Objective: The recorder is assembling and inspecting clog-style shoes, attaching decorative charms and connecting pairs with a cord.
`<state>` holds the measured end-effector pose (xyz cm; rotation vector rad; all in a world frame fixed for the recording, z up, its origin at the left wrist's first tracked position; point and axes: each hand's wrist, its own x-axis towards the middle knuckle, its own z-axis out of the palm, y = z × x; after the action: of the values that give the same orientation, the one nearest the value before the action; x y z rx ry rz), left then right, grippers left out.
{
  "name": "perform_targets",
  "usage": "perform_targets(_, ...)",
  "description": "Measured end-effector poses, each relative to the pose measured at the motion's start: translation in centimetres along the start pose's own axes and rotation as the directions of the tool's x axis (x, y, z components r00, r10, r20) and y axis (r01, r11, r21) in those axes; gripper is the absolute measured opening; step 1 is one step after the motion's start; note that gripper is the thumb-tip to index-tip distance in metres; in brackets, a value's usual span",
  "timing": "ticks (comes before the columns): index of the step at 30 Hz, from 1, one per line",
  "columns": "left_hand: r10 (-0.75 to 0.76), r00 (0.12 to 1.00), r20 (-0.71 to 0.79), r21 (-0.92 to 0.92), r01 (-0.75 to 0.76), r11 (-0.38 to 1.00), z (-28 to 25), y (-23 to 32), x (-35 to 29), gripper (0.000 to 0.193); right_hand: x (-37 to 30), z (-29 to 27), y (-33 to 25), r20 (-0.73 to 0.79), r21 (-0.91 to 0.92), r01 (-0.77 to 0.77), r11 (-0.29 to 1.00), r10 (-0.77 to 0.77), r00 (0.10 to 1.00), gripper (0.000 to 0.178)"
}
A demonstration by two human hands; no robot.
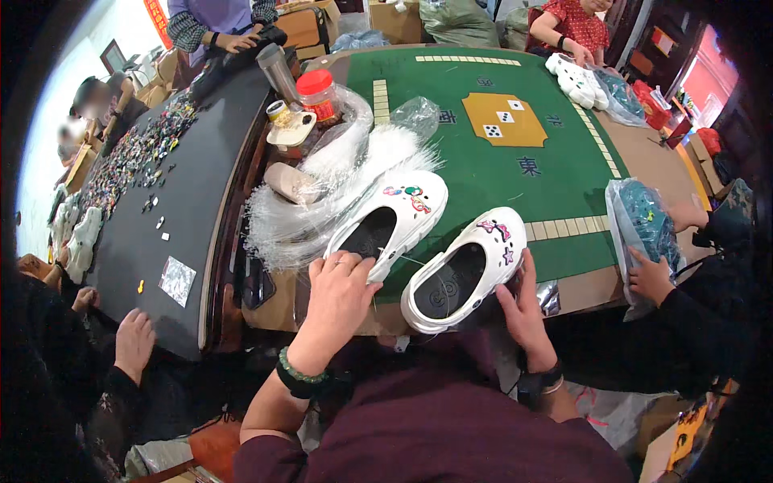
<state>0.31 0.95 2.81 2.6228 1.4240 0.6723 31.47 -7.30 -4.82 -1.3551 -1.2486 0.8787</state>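
Two white clogs with dark insoles lie side by side in front of me, toes pointing away. Colourful charms sit on the toe of the left clog [431, 189]; pink charms and a star decorate the right clog [515, 225]. My left hand [338, 294] is closed on the heel of the left clog, thumb on its inner side. With fingers along its outer side, my right hand [525, 314] grips the right clog. A thin clear strand shows between the two shoes. Just beyond the left clog spreads a bundle of clear plastic strands [274, 229].
A red-lidded jar [316, 87] stands behind the strands on the green table mat [403, 97]. Many small charms [153, 137] cover the dark table at left, near a co-worker's hand [134, 342]. Another person's hands hold a bagged teal item [644, 217] at right.
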Motion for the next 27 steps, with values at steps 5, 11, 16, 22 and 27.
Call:
perform_targets(5, 0.027, 0.999, -0.035, -0.027, -0.028, 0.999, 1.0, 0.5, 0.6, 0.021, 0.3, 0.9, -1.0, 0.044, -0.228, 0.045, 0.973, -0.036, 0.998, 0.091)
perform_targets(11, 0.054, 0.999, -0.004, -0.068, -0.054, 0.996, 1.5, 3.4, -0.3, 0.025, 2.2, 1.6, -1.3, 0.085, -0.241, 0.073, 0.968, -0.054, 0.995, 0.093)
perform_targets(16, 0.098, 0.988, 0.120, -0.116, -0.085, 0.990, 0.6, 4.7, -0.8, 0.040, 4.5, 2.4, -1.3, 0.126, -0.100, 0.103, 0.990, -0.090, 0.988, 0.089)
perform_targets(22, 0.261, 0.962, 0.077, -0.345, -0.220, 0.913, 1.0, 5.9, -0.8, 0.045, 7.1, 3.3, -2.3, 0.227, -0.223, 0.243, 0.944, -0.192, 0.955, 0.085)
perform_targets(27, 0.235, 0.970, 0.056, -0.375, -0.198, 0.906, 1.8, 6.0, -1.0, 0.043, 7.3, 3.2, -1.6, 0.222, -0.123, 0.183, 0.975, -0.153, 0.963, 0.084)
